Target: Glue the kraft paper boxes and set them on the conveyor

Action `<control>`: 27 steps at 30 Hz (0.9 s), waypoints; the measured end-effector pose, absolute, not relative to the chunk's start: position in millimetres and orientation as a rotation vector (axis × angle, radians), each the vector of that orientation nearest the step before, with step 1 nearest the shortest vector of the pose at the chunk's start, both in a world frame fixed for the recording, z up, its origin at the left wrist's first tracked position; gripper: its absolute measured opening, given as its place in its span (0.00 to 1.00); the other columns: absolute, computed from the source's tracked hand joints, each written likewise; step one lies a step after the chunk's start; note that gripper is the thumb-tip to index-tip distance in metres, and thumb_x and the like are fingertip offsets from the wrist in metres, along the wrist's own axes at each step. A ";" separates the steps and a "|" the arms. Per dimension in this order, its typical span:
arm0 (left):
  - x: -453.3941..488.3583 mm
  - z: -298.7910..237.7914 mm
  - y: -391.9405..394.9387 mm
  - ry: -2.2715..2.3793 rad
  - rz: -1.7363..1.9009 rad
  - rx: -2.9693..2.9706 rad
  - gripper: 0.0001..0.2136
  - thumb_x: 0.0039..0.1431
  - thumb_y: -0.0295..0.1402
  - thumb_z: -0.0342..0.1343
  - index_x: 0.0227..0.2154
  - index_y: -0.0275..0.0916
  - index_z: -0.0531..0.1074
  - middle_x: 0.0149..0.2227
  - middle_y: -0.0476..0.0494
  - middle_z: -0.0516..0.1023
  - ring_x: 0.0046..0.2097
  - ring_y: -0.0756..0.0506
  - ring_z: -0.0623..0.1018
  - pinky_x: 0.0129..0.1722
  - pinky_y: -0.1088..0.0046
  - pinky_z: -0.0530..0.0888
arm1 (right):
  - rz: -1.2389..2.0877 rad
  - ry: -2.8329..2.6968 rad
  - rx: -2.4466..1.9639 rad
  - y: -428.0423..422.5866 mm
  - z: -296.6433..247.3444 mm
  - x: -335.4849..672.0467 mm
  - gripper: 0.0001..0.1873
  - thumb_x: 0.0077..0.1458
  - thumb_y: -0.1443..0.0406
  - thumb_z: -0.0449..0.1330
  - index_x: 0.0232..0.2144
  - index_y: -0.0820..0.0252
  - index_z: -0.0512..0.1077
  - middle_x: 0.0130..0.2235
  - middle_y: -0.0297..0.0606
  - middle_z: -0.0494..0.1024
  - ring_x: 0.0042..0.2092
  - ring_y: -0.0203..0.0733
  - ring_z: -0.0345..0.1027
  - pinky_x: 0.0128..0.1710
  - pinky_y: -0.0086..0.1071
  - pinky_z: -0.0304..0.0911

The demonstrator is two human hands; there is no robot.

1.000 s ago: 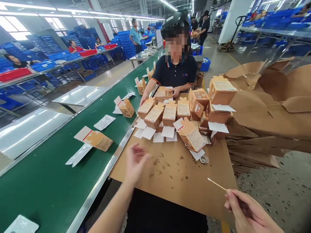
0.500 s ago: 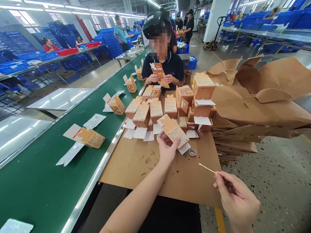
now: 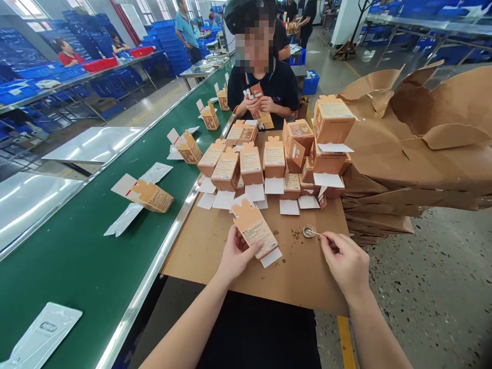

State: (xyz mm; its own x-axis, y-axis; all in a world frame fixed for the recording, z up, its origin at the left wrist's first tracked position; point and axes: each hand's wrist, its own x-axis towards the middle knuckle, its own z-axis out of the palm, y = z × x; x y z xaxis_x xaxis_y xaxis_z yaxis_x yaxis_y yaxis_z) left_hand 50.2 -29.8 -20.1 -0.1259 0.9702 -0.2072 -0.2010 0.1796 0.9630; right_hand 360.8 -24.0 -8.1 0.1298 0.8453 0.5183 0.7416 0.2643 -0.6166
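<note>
The left hand (image 3: 236, 253) holds a flat kraft carton (image 3: 253, 228); the right hand (image 3: 343, 264) pinches a cotton swab (image 3: 315, 232) in a metal dish (image 3: 308, 231).

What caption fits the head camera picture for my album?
Left hand holds a small cardboard carton over a brown sheet while right hand touches a cotton swab to a little metal dish.
</note>
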 end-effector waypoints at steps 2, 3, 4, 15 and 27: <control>50.3 -25.1 -27.1 1.253 1.246 0.859 0.40 0.45 0.54 0.88 0.57 0.47 0.76 0.56 0.36 0.90 0.58 0.31 0.91 0.61 0.47 0.88 | 0.139 -1.589 -1.500 -30.4 -3.4 358.0 0.23 0.78 0.48 0.64 0.33 0.51 0.86 0.31 0.39 0.87 0.29 0.43 0.79 0.33 0.34 0.77; 49.6 -25.4 -25.9 1.252 1.230 0.860 0.40 0.45 0.53 0.88 0.56 0.46 0.76 0.56 0.36 0.90 0.58 0.31 0.91 0.62 0.46 0.88 | 0.144 -1.567 -1.484 -36.1 -0.9 353.7 0.22 0.78 0.50 0.65 0.33 0.51 0.86 0.31 0.39 0.87 0.29 0.43 0.79 0.33 0.35 0.78; 48.4 -24.6 -25.0 1.249 1.209 0.860 0.39 0.46 0.52 0.88 0.56 0.46 0.76 0.56 0.35 0.90 0.59 0.31 0.91 0.63 0.46 0.88 | 0.165 -1.552 -1.453 -43.1 1.3 347.4 0.19 0.77 0.52 0.66 0.34 0.51 0.87 0.31 0.38 0.87 0.29 0.43 0.79 0.33 0.35 0.79; 49.3 -18.1 -25.9 1.231 1.140 0.909 0.39 0.47 0.50 0.88 0.54 0.46 0.72 0.56 0.36 0.89 0.58 0.33 0.91 0.62 0.50 0.88 | 0.603 -1.713 -1.244 -78.7 -17.0 276.3 0.15 0.80 0.63 0.63 0.37 0.52 0.86 0.31 0.34 0.85 0.28 0.37 0.77 0.30 0.28 0.76; 57.7 -14.8 -45.9 1.384 1.128 1.081 0.38 0.44 0.41 0.86 0.55 0.50 0.72 0.55 0.40 0.86 0.59 0.31 0.89 0.62 0.48 0.85 | 0.498 -1.542 -1.386 -98.4 -8.8 315.3 0.16 0.78 0.58 0.66 0.35 0.51 0.86 0.31 0.37 0.86 0.27 0.41 0.79 0.29 0.31 0.78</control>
